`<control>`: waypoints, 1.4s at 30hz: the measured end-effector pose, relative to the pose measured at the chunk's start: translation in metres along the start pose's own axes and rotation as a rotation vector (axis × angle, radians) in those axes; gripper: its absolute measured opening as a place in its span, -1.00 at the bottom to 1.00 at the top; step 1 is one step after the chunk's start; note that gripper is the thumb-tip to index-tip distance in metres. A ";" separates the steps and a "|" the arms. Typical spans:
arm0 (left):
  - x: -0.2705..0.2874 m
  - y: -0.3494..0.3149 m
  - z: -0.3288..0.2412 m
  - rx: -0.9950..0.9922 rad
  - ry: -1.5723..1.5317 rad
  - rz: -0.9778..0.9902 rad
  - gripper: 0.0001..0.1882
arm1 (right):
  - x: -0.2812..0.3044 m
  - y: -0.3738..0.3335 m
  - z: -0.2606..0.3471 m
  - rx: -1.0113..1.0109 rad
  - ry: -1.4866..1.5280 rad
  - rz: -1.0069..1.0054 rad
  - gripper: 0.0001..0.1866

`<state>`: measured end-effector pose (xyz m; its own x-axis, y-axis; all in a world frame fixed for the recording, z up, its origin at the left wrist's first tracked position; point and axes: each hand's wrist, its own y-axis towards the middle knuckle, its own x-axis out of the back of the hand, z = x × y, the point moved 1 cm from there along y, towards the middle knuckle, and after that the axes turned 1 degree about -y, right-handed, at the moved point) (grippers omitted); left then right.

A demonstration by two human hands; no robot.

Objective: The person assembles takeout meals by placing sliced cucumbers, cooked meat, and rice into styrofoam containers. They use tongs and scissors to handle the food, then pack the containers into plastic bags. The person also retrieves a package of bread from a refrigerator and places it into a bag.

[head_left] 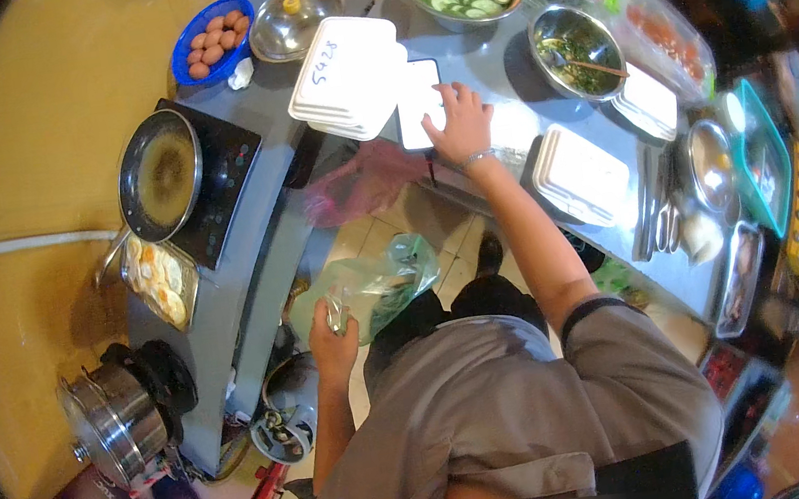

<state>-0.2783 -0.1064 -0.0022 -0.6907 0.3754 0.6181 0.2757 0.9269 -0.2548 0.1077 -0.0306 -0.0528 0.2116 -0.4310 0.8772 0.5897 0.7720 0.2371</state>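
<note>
My left hand (333, 341) is closed on the gathered top of a pale green plastic bag (389, 286), which hangs in front of my legs. What lies inside the bag is hard to make out. My right hand (462, 125) reaches over the counter, fingers spread, fingertips on or just above a phone or tablet (418, 121) with a bright white screen and dark edge. Left of that device, partly over it, stands a stack of white takeaway boxes (346, 75) with handwriting on the top one. Another white box stack (580, 175) sits right of my right forearm.
A frying pan (160, 175) rests on a black induction hob (226, 171); a tray of fried eggs (159, 281) lies beside it. Farther back are an egg basket (182, 51), a cucumber bowl (428, 8) and a bowl of greens (582, 24). A steel pot (120, 423) stands lower left.
</note>
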 end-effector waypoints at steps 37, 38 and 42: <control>-0.041 0.028 -0.021 -0.201 -0.193 -0.008 -0.61 | 0.155 -0.059 -0.073 -0.166 0.207 -0.385 -0.50; -0.043 0.031 -0.023 -0.246 -0.178 -0.037 -0.62 | 0.172 -0.081 -0.102 -0.201 0.113 -0.471 -0.48; -0.056 0.039 -0.035 -0.228 -0.157 -0.061 -0.65 | 0.171 -0.149 -0.214 -0.885 0.317 -0.050 -0.21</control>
<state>-0.2052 -0.0912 -0.0206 -0.8012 0.3294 0.4996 0.3609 0.9319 -0.0357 0.2224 -0.3193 -0.0279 0.2955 -0.6614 0.6894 0.9542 0.1693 -0.2466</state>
